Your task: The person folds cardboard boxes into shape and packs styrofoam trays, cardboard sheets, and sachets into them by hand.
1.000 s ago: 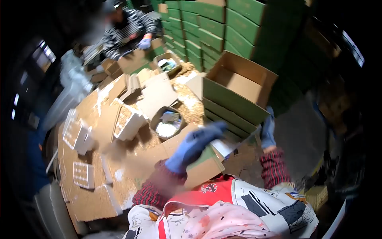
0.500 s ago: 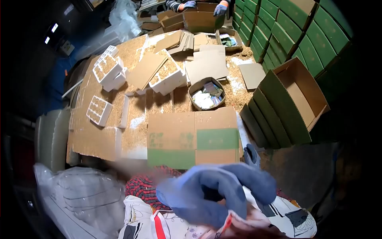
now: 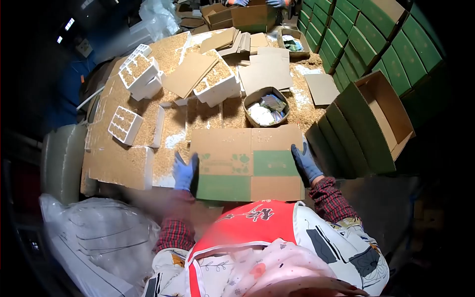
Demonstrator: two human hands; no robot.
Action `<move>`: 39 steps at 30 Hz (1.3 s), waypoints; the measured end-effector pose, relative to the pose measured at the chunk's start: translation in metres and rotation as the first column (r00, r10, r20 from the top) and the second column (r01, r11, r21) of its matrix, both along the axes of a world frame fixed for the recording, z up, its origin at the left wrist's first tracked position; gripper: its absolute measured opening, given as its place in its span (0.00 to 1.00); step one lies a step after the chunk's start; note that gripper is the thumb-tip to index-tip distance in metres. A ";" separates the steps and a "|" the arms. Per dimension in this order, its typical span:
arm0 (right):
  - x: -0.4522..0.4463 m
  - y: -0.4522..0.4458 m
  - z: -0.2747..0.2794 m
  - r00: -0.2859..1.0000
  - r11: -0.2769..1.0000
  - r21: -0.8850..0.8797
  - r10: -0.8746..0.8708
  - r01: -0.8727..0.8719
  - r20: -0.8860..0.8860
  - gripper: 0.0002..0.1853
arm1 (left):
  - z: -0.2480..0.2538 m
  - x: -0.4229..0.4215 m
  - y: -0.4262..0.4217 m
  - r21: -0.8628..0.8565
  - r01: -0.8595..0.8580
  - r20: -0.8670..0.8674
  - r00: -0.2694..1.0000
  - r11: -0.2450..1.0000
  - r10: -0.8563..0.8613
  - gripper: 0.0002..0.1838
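A closed cardboard box (image 3: 222,143), brown with green printed blocks, lies at the near edge of the work table in front of me. My left hand (image 3: 183,172), in a blue-grey glove, is at the box's left side with thumb and fingers spread. At the right side, my right hand (image 3: 307,164) has its gloved fingers stretched along the box edge. Neither hand's fingers are wrapped round the box; whether the palms press on it I cannot tell. Just beyond the box stands an open round-looking carton (image 3: 267,120) with small packets inside.
White foam trays (image 3: 126,126) filled with shavings and loose cardboard sheets (image 3: 264,72) lie on the table. Green boxes (image 3: 381,44) are stacked at right, beside an open carton (image 3: 381,111). Clear plastic (image 3: 106,237) sits at lower left. Another person's gloved hands (image 3: 275,3) are at the far end.
A gloved hand that was close before my chest has moved away, and both my hands are now at the sides of the box. The view has shifted slightly.
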State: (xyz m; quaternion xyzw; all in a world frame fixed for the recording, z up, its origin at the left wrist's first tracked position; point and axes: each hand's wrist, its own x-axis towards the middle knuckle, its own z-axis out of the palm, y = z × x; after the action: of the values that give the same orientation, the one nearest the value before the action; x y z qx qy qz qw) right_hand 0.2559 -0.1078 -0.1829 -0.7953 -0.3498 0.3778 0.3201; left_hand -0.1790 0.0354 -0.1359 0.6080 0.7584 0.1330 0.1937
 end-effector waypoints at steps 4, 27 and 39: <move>-0.035 0.009 0.032 0.990 0.999 0.050 0.003 -0.010 0.142 0.40 | -0.050 -0.025 -0.032 -0.020 0.023 0.657 0.754 1.000 -0.005 0.36; -0.121 0.059 0.223 0.988 0.586 0.798 -0.133 0.141 -0.077 0.39 | 0.189 0.042 -0.026 0.167 0.867 0.984 -0.119 0.469 -0.130 0.43; -0.110 0.026 0.227 0.710 0.560 0.438 0.519 -0.704 0.476 0.16 | 0.196 0.105 -0.016 0.691 0.723 -0.253 0.240 -0.001 -0.937 0.27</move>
State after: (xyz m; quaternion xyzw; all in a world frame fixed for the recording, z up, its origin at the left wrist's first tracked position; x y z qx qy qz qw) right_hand 0.1463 -0.0819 0.0440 -0.5259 -0.7487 0.2149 0.3416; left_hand -0.0743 0.0194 0.0597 0.9293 0.0829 0.3474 0.0938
